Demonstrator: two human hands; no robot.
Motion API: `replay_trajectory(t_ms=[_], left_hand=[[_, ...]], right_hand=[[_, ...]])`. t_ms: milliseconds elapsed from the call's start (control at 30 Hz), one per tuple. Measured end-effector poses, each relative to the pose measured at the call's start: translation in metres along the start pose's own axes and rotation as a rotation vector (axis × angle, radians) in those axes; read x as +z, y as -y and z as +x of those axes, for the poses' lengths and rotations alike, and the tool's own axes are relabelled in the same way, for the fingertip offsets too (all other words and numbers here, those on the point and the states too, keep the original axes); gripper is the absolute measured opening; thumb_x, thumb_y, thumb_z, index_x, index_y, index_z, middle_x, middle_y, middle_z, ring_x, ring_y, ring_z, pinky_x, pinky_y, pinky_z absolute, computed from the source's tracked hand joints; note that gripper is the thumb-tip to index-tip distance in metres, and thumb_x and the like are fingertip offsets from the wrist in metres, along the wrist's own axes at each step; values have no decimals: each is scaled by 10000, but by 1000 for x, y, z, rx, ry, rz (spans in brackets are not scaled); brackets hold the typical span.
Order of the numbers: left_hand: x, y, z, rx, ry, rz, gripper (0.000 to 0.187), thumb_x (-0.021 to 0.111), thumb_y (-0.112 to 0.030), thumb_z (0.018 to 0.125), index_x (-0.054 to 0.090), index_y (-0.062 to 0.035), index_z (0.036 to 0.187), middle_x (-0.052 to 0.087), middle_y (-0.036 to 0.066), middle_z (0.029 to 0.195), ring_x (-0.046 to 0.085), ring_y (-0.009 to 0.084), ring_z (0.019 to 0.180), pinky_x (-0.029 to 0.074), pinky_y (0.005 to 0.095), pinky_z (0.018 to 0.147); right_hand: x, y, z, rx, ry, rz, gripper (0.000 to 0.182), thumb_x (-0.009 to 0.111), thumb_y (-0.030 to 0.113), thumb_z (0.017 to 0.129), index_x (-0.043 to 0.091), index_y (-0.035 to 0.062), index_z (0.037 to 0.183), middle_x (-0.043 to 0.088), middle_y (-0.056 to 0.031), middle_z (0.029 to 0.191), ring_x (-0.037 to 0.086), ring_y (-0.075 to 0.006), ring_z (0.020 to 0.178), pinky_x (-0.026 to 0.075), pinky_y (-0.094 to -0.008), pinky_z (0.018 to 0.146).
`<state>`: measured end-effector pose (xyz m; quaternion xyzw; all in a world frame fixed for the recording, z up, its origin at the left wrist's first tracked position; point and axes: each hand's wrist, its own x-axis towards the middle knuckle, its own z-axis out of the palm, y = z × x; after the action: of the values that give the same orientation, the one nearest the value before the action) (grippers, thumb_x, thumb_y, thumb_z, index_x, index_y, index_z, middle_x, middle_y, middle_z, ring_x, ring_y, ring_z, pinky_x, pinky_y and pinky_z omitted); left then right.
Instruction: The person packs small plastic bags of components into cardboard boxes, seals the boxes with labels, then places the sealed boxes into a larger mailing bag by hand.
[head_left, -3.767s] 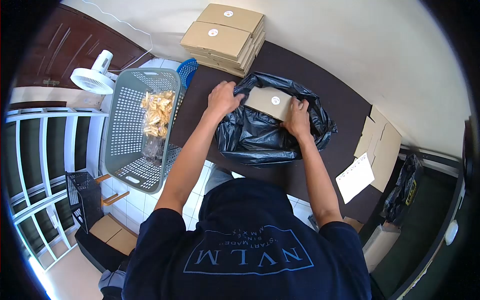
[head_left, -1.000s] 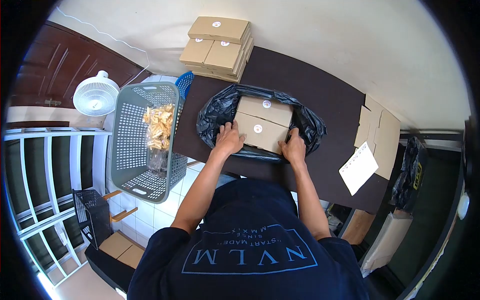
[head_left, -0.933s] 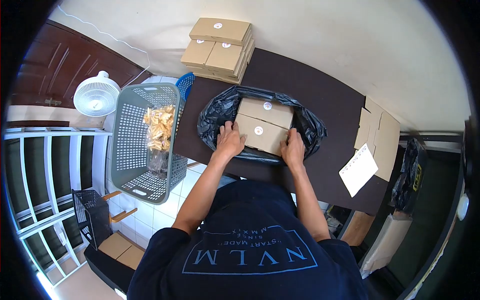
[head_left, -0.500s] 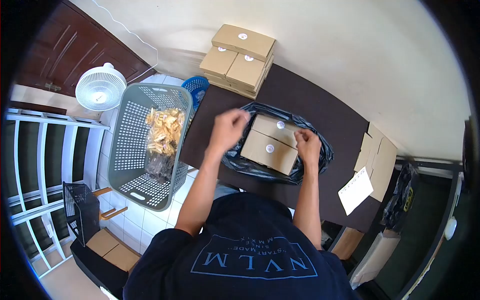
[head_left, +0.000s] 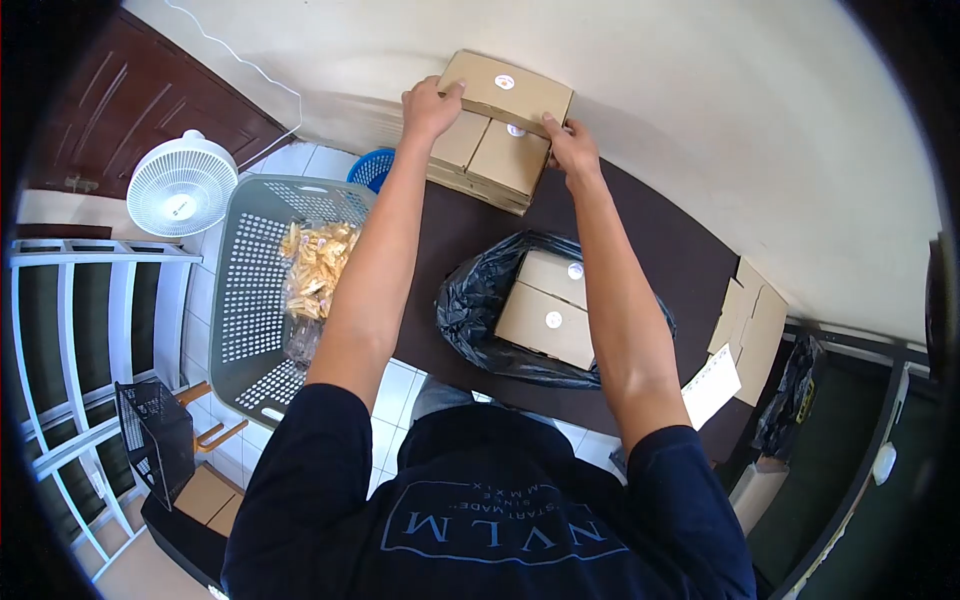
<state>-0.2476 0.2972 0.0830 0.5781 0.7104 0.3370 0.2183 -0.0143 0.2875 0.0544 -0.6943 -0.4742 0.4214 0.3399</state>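
- Currently, item one: top box [head_left: 505,91], brown card with a round white sticker, on the stack of boxes [head_left: 490,150] at the far edge of the bench [head_left: 660,240], against the wall.
- Left hand [head_left: 428,105]: closed round the top box's left end, fingers over the upper edge.
- Right hand [head_left: 572,148]: gripping the right near corner of the same box; I hold it from both ends.
- Black bag [head_left: 470,305]: open on the bench, nearer to me, two like boxes [head_left: 548,310] lying flat side by side inside.
- Grey basket [head_left: 255,290]: off the bench's left edge, holding a clear packet of yellowish snacks [head_left: 315,262].
- Risk, my judgement: the grip sits on the ends only, so the top box could tilt or slip on lifting; dragging it could shove the boxes beneath off line; the bag's slack rim could fold in and catch a box coming down.
- Change from half a second ago: both hands were raised over the bag, holding nothing; now they are stretched out to the stack. Bag contents unchanged, two boxes.
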Motion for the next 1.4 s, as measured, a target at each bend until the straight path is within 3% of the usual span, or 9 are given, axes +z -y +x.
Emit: replay_trajectory(t_ms=[67,200,333,400,600,733,933,1167,1400], left_hand=[[-2,-7,-19,-54,-144,-80,415,654,-333,863,655,9,1098,679,235,1025,610,356,1040,471,437,895],[-12,-41,-119,17,-134,-229,328,676,-275,884,645,34,990,702,193,909,687,274,851,525,358,785],[10,-46,-231,-90,-34,-597,190,686,-150,867,598,10,921,668,89,799,618,149,718,507,300,685],[16,-42,-282,-131,93,-650,291,729,-186,856,546,-21,1010,620,65,826,597,137,759,495,289,664],[1,-46,-336,-217,38,-468,395,760,-208,822,549,-12,1092,577,122,1015,576,223,933,488,334,748],[11,-57,-349,288,153,-112,296,681,-110,829,637,-57,1117,536,140,1153,474,326,1143,392,402,949],[50,-45,-364,366,214,202,410,651,-196,865,593,-45,1242,511,135,1269,441,310,1222,378,444,930],[68,-41,-370,445,202,427,533,602,-291,901,516,19,1326,454,142,1381,345,342,1308,342,520,947],[67,-31,-366,483,306,505,583,564,-348,927,445,-26,1398,410,127,1450,336,366,1301,315,563,957]], right_hand=[[-11,13,-17,11,2,35,614,674,374,899,457,-6,1329,601,-107,975,569,-130,737,493,-277,568],[-55,28,-74,30,-35,754,538,637,183,910,351,74,1352,563,-154,1151,626,-227,907,523,-370,751],[-106,7,-135,-63,-29,787,462,552,120,941,389,46,1368,597,-117,1144,630,-233,968,509,-382,807],[-121,-27,-162,-8,-29,742,401,544,124,950,440,58,1332,607,-89,1143,627,-222,997,503,-380,820],[-133,-92,-226,160,113,603,342,585,143,948,478,103,1270,632,-85,1014,605,-171,918,500,-340,758],[-113,-120,-220,153,230,474,324,609,154,948,512,88,1250,639,-76,930,578,-133,824,469,-283,671],[-74,-148,-174,84,154,295,303,635,122,907,618,74,1205,648,-56,925,565,-129,815,466,-279,725],[-56,-149,-155,-150,0,-211,383,624,222,854,634,98,1216,657,-241,1070,629,-400,971,482,-448,881],[-49,-126,-157,-63,-39,-414,336,574,187,868,641,94,1184,605,-246,1208,591,-425,1087,473,-469,944]])
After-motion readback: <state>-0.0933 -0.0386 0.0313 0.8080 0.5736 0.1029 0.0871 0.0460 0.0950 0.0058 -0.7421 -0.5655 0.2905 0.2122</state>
